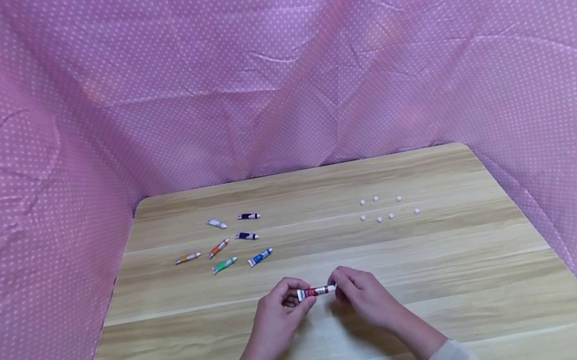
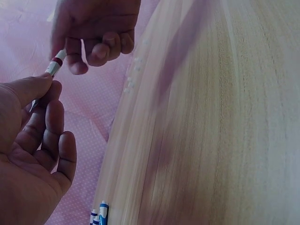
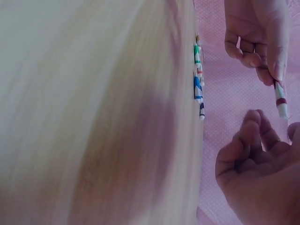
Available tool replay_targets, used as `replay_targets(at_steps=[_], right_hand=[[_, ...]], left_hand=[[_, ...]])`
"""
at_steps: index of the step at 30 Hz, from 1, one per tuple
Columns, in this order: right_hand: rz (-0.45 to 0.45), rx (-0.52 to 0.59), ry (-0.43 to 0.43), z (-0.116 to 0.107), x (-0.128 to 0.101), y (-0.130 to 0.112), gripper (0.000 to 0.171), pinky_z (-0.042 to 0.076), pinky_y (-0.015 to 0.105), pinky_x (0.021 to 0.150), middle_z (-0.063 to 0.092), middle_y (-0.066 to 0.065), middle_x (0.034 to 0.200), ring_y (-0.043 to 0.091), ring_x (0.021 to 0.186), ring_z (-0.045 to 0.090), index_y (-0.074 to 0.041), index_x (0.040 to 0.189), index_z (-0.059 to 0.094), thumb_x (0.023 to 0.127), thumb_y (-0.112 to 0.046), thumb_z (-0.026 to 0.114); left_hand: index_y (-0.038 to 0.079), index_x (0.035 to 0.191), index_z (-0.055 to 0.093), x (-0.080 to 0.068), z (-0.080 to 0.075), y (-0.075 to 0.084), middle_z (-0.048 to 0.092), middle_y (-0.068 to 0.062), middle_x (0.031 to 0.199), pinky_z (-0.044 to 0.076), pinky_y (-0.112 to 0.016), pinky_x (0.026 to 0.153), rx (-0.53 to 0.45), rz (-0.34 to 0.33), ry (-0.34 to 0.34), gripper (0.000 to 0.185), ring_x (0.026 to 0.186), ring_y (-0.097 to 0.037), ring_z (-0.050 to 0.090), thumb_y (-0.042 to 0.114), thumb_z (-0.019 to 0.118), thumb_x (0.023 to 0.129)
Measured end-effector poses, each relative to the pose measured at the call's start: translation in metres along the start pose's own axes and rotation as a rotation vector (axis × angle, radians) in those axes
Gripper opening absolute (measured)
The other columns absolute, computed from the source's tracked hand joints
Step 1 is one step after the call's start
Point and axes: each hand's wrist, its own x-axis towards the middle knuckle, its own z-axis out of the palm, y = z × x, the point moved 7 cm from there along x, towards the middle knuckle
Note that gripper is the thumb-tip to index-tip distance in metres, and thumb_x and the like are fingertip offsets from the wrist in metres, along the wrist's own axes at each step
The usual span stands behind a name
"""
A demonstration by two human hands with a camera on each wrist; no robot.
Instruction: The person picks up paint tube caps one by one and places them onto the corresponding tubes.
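The tabletop (image 1: pixel 468 277) looks wooden, the red tube (image 1: pixel 317 292) glossy

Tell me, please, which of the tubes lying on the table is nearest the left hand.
It is the bright blue tube, right of the green tube in the head view; the other six lie farther from the left hand.

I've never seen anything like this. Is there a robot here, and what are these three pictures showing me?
No robot: you're seeing a person's bare left hand and right hand. The wide picture comes from a camera worn on the head, looking forward and down. The other two come from cameras on the wrists, so the wooden table looks tilted there. On it lie seven small tubes in various colours and, farther right, seven small white pieces that look like caps. The left hand holds a red tube; the right hand is at its white end, though I can't tell whether it grips it.
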Motion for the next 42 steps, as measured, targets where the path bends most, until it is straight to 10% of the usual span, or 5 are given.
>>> replay_targets(at_steps=[8,19,31,42], right_hand=[[-0.234,-0.199,-0.097,-0.001,-0.008,-0.018,0.044,0.059,0.026,0.083,0.073,0.005,0.108,0.010,0.092,0.067,-0.011,0.144,0.057,0.105,-0.023,0.073],[-0.467,-0.290,0.124,-0.011,-0.015,-0.033,0.027,0.063,0.026,0.082,0.079,-0.003,0.098,0.003,0.089,0.070,-0.014,0.105,0.073,0.089,0.004,0.084],[-0.411,-0.206,0.149,-0.013,-0.013,-0.027,0.011,0.056,0.022,0.069,0.078,-0.005,0.094,-0.002,0.082,0.062,-0.016,0.107,0.079,0.098,-0.009,0.079],[-0.218,-0.080,-0.009,-0.004,-0.009,-0.013,0.011,0.054,0.025,0.074,0.073,0.009,0.092,0.017,0.082,0.066,-0.018,0.111,0.067,0.113,-0.022,0.057]], left_hand=[[0.024,0.116,0.071,0.000,-0.003,-0.001,0.076,0.004,0.104,0.059,-0.021,0.079,0.000,-0.021,-0.003,0.021,0.094,-0.015,0.069,0.029,0.081,0.098],[0.025,0.115,0.071,0.000,-0.003,0.001,0.078,0.007,0.104,0.059,-0.022,0.081,-0.010,0.002,-0.013,0.021,0.095,-0.014,0.070,0.026,0.082,0.097],[0.023,0.116,0.070,-0.001,-0.006,0.006,0.077,0.005,0.104,0.058,-0.022,0.080,-0.001,-0.022,-0.022,0.022,0.096,-0.015,0.069,0.027,0.082,0.097],[0.025,0.112,0.072,0.000,-0.003,0.006,0.079,0.008,0.101,0.058,-0.022,0.077,0.020,-0.006,-0.012,0.019,0.094,-0.013,0.071,0.025,0.083,0.097]])
